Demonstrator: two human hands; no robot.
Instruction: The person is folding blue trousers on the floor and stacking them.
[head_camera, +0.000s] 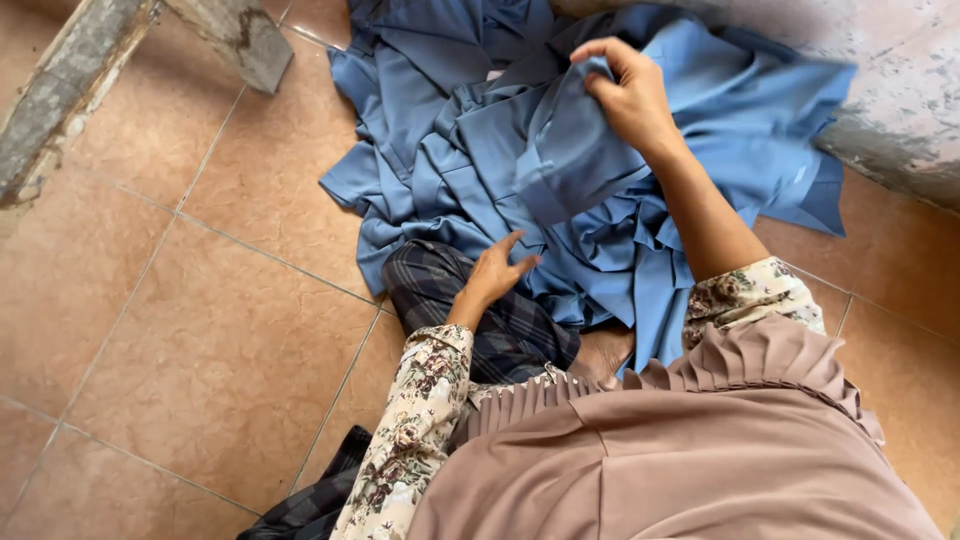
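Blue cloth pieces (590, 170), smooth and cut into flat panels, are heaped in a loose pile on the tan tiled floor (200, 330), against the foot of a stained grey wall (890, 110). One panel of the pile is lifted at its upper edge by the right hand (625, 95), whose fingers (600, 50) are curled tightly over the folded edge, so that the cloth is pinched between thumb and fingers and hangs down from the grip. The left hand (495, 270) is laid near the lower edge of the pile, palm down, its fingers (515, 245) spread and slightly bent, touching the blue cloth but closed on nothing. Directly under and beside this hand a dark checked garment (470, 310) is seen over a bent knee. Both forearms are covered by cream floral-printed sleeves (415, 420), and a dusty pink pleated headscarf (690, 450) fills the lower part of the view. At the upper left, a weathered grey wooden beam (70, 90) is set slanting over the tiles, well apart from the pile.
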